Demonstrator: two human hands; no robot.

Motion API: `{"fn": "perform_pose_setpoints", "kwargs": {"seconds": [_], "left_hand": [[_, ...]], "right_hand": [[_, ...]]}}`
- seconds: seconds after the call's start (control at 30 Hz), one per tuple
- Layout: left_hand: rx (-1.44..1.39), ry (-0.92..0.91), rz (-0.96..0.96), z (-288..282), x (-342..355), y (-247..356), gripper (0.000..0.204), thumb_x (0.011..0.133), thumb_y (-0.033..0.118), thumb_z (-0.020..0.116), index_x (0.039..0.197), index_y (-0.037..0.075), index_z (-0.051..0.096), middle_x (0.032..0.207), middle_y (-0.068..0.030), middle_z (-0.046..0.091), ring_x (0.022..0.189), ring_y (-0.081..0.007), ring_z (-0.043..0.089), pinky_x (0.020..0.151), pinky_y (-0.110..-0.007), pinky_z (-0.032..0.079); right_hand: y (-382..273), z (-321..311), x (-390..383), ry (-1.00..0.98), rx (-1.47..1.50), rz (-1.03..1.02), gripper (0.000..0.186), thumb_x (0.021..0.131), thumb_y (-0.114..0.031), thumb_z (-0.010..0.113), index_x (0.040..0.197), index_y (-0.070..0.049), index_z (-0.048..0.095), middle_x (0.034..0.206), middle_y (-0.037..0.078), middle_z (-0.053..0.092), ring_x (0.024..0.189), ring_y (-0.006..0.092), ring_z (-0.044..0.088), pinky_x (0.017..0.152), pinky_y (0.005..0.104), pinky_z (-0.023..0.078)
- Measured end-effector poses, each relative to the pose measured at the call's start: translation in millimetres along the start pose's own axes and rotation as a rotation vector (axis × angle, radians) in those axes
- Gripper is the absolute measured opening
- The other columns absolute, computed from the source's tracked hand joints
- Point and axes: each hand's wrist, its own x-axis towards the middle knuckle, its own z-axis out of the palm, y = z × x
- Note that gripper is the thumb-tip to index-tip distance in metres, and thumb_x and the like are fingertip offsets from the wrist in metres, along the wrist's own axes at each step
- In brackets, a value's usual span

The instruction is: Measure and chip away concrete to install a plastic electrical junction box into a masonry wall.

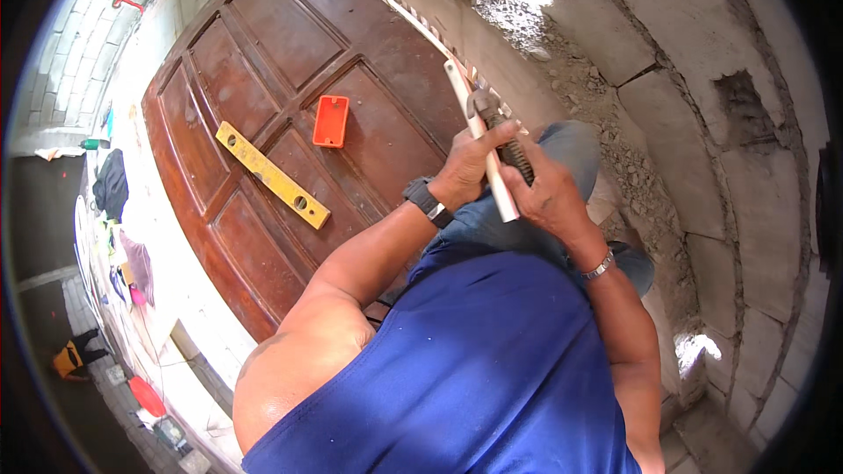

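In front of my lap, my left hand (474, 162) is closed around a slim white pipe (462, 88), which slants from upper left to lower right. Its thumb reaches across the pipe. Close against it, my right hand (551, 191) grips a worn metal tool (485, 105) with a curved, hook-like head and a dark ribbed or coiled part; its exact kind is unclear. The tool lies alongside the pipe, and my fingers partly hide both. An orange rectangular electrical box (331, 121) and a yellow spirit level (272, 175) rest on the brown panelled door (369, 105) to the left.
A block wall (694, 167) with a rough recess (746, 110) rises on the right, with rubble (606, 114) along its foot. Far left are a red-handled tool (128, 3), dark cloth (111, 184), a red object (147, 396) and a person in orange (68, 358).
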Motion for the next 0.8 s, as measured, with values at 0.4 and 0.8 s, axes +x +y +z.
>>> {"fn": "perform_pose_setpoints", "kwargs": {"seconds": [0.4, 0.8], "left_hand": [[2.058, 0.411, -0.084, -150.0, -68.8, 79.4, 0.036, 0.070, 0.034, 0.070, 0.082, 0.000, 0.067, 0.081, -0.0211, 0.067, 0.079, -0.0366, 0.066, 0.072, -0.045, 0.052], [1.948, 0.672, 0.053, -142.9, -72.3, 96.2, 0.061, 0.069, 0.063, 0.071, 0.078, 0.003, 0.067, 0.076, -0.0192, 0.067, 0.069, -0.0338, 0.065, 0.062, -0.042, 0.050]], "right_hand": [[123.6, -43.4, -68.5, 0.126, 0.160, 0.544, 0.030, 0.092, -0.027, 0.058, 0.105, -0.002, 0.066, 0.079, 0.007, 0.065, 0.068, 0.0120, 0.061, 0.064, 0.0278, 0.049], [95.9, -56.3, -105.8, 0.213, -0.001, 0.432, 0.030, 0.092, -0.027, 0.059, 0.102, -0.001, 0.068, 0.081, 0.005, 0.065, 0.071, 0.0119, 0.060, 0.065, 0.0273, 0.049]]}}
